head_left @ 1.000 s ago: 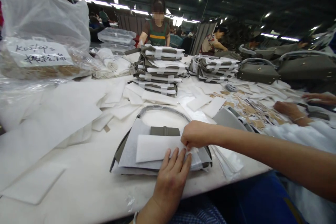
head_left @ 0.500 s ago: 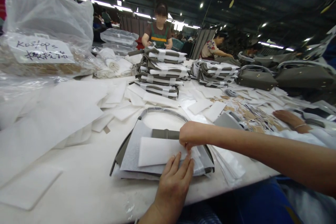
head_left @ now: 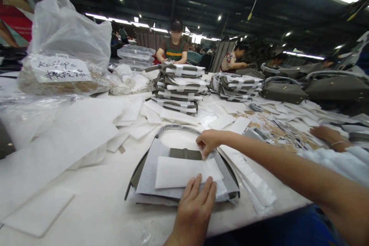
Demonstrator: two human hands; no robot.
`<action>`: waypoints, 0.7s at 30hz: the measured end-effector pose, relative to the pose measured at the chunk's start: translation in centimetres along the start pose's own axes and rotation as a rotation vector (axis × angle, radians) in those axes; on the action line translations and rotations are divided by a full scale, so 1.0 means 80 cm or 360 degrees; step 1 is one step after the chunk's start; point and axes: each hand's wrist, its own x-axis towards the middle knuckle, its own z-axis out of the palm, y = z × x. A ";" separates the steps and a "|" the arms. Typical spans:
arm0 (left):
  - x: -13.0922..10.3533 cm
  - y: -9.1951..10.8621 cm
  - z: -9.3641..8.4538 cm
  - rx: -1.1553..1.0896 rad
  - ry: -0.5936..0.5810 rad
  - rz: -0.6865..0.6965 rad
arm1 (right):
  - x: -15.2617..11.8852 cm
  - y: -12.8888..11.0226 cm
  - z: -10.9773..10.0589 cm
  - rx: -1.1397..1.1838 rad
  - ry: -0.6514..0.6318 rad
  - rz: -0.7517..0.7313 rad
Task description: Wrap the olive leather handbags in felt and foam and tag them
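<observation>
An olive-grey handbag (head_left: 138,173) lies flat on the table in front of me, its wrapped handle (head_left: 173,127) arching away. Grey-white tissue paper (head_left: 150,161) covers its front, and a white foam sheet (head_left: 175,173) rests over that. Clear tape (head_left: 220,190) shows near the lower right of the bag. Fingers outstretched, my left hand (head_left: 197,203) presses on the foam's lower edge. My right hand (head_left: 209,142) is closed in a pinch at the foam's upper edge, beside the bag's olive strap (head_left: 186,154); whatever is between its fingertips is too small to name.
Stacks of wrapped bags (head_left: 181,84) stand ahead, with unwrapped bags (head_left: 284,88) at right. White foam sheets (head_left: 72,130) spread over the left side. A labelled plastic sack (head_left: 63,65) sits back left. A co-worker's hand (head_left: 328,136) is at right; another person (head_left: 174,48) stands opposite.
My right hand has moved away from my left fingers, up to the foam's top edge beside the strap. My left hand stays pressed on the foam. The view has tilted up slightly.
</observation>
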 end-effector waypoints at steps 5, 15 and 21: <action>0.001 -0.002 0.002 0.0035 0.0059 0.0034 | -0.010 0.009 0.005 -0.0017 0.0320 0.0224; -0.001 -0.003 -0.002 0.0042 -0.0061 0.0067 | -0.068 -0.040 0.050 0.0221 0.0282 0.0049; -0.005 -0.005 -0.002 0.0053 -0.0150 0.0104 | -0.029 -0.005 0.050 0.0514 0.0178 0.0014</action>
